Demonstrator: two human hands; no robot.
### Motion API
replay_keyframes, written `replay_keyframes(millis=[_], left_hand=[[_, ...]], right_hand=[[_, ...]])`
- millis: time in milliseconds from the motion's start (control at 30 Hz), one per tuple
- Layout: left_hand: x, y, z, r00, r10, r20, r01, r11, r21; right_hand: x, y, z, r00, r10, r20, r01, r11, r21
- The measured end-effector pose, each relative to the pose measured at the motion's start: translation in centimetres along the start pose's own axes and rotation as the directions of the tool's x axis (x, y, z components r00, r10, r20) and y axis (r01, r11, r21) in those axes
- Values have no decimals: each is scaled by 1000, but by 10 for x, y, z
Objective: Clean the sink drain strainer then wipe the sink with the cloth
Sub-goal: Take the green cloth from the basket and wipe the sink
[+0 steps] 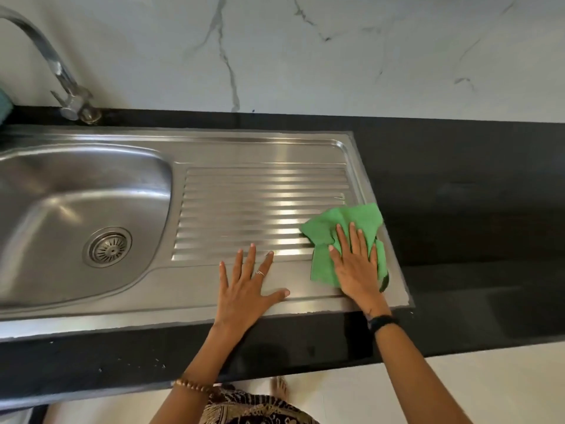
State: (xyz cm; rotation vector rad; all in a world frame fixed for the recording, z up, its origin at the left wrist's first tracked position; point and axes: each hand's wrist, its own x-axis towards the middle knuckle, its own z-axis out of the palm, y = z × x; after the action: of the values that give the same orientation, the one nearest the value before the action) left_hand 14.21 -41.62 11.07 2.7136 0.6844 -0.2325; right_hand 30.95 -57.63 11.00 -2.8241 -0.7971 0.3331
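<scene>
A stainless steel sink fills the left of the view, with its round drain strainer seated in the bowl's floor. The ribbed drainboard extends to the right. A green cloth lies crumpled on the drainboard's near right corner. My right hand presses flat on the cloth with fingers spread. My left hand rests palm down on the sink's front rim, fingers apart, holding nothing.
A curved chrome tap stands at the back left. Black countertop surrounds the sink and runs right. A marble-pattern wall rises behind. Something teal shows at the left edge.
</scene>
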Motion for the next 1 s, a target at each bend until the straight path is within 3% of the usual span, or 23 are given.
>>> replay_keyframes(millis=[100,233,367,600,800,1000], left_hand=[[1,0,0,1000,-2,-6,2,1000,13],[-3,-5,-5,1000,-16,6,16,1000,-26],[-22,-49,-18,994,-95,-53,94,995,-18],[-47,-124,-38,943,-321,-91,318,947,-45],[-54,-138,-39,920,-376,-113,365,925,-109],[-56,-137,-41,922,-366,-124,356,930,-92]], right_hand=[[-22,2,9,1000,18,17,-17,999,-51],[3,-6,-2,997,60,56,-62,998,30],[16,-30,-1,993,101,53,-102,994,25],[7,-142,37,979,-191,74,194,980,-34],[10,-253,62,866,-480,138,489,871,-39],[-2,-245,67,768,-615,177,633,770,-73]])
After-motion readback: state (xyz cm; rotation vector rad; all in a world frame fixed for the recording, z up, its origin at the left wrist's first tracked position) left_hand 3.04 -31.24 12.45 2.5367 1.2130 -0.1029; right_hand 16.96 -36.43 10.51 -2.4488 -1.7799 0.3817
